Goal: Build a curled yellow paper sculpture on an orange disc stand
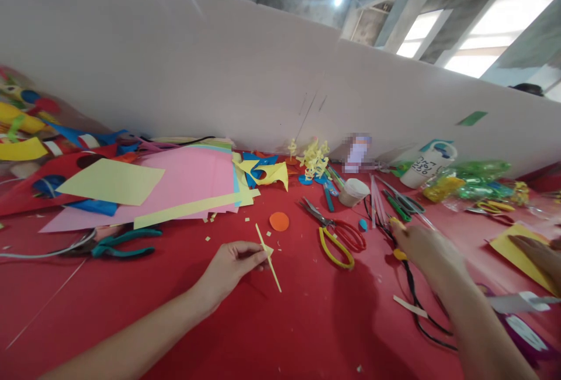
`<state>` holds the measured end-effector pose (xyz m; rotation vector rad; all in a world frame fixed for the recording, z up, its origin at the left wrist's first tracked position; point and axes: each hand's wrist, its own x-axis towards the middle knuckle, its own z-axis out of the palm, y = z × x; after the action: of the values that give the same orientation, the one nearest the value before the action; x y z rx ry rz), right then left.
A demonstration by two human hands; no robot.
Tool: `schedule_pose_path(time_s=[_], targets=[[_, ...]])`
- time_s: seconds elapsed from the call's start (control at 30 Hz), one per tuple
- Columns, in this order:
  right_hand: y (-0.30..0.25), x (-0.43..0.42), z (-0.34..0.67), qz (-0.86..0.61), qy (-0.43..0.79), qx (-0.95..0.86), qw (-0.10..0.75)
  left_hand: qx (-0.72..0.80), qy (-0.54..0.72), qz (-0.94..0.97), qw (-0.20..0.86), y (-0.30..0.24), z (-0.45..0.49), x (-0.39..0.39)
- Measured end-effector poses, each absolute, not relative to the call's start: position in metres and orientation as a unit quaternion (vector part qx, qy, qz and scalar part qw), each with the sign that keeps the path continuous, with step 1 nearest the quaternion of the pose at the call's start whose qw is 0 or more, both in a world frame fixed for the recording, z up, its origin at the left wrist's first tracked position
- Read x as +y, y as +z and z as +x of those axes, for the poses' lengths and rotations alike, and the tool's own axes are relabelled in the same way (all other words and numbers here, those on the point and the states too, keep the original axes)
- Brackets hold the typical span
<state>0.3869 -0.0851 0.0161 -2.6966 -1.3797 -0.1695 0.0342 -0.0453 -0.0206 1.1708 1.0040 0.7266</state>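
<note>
Between the thumb and fingers of my left hand (239, 260) is a thin pale-yellow paper strip (273, 269), held at a slant above the red table. A small pale-yellow paper piece (268, 249) shows at the same fingertips. My right hand (418, 245) reaches across the right side, its fingers closed around a black-and-yellow corded tool (400, 254); most of this tool is hidden under the hand. Its black cord (412, 286) trails toward me beneath my forearm. An orange paper disc (279, 221) lies just beyond my left hand. Yellow-and-red-handled scissors (337, 234) lie open-bladed between my hands.
Stacked coloured paper (193, 172) and teal-handled pliers (125, 244) lie left. Along the white partition (245, 70) stand yellow paper curls (314, 161), a white cup (353, 192) and a white container (425, 165). At far right, another person's hand (537, 254) rests on yellow paper (517, 245).
</note>
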Motion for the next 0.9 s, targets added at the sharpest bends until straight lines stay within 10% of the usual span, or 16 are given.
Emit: schedule_pose_path(time_s=[0.3, 0.9], targets=[[-0.021, -0.062, 0.199, -0.479, 0.493, -0.591, 0.422, 0.436, 0.363, 0.481, 0.668, -0.020, 0.034, -0.046], [-0.033, -0.082, 0.184, -0.476, 0.336, -0.609, 0.537, 0.456, 0.366, 0.528, 0.616, -0.021, 0.032, -0.047]])
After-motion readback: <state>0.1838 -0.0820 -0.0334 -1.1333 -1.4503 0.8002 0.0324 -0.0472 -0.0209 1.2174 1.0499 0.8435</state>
